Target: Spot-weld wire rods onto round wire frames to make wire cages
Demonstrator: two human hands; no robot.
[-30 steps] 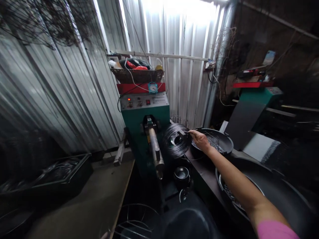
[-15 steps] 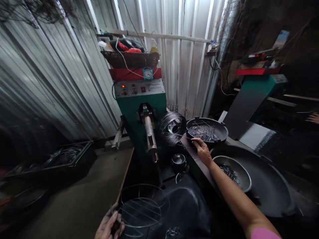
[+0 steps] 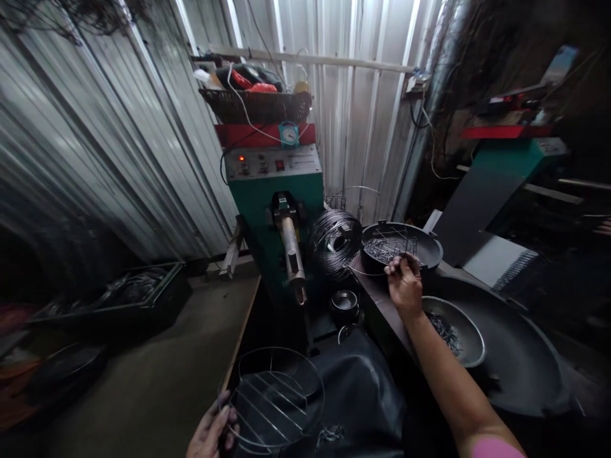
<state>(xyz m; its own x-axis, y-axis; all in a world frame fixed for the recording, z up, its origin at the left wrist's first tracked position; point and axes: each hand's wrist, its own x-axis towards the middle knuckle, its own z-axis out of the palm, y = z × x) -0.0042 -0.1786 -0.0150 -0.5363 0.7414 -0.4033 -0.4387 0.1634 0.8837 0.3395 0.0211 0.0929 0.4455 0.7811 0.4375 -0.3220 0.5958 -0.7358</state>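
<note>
At the bottom, my left hand (image 3: 214,427) grips the rim of a round wire rack (image 3: 279,407) with parallel bars, held over a dark apron (image 3: 358,375). My right hand (image 3: 405,283) is closed on a thin curved wire (image 3: 365,272) that runs left toward a wire coil (image 3: 334,240). Just behind that hand is a dark pan (image 3: 432,248) of short metal rods. Left of the coil, the green machine (image 3: 248,197) has a metal electrode arm (image 3: 292,254) pointing toward me.
A metal bowl (image 3: 470,318) of small pieces sits in a large dark pan (image 3: 529,356) at right. Small dark bowls (image 3: 344,301) stand below the coil. A green bin (image 3: 167,292) is at left. Another person's hand (image 3: 605,227) shows at the right edge.
My right hand has moved right and turned upward, with the wire's end. The rack in my left hand has tilted and shows more clearly. The view has shifted slightly.
</note>
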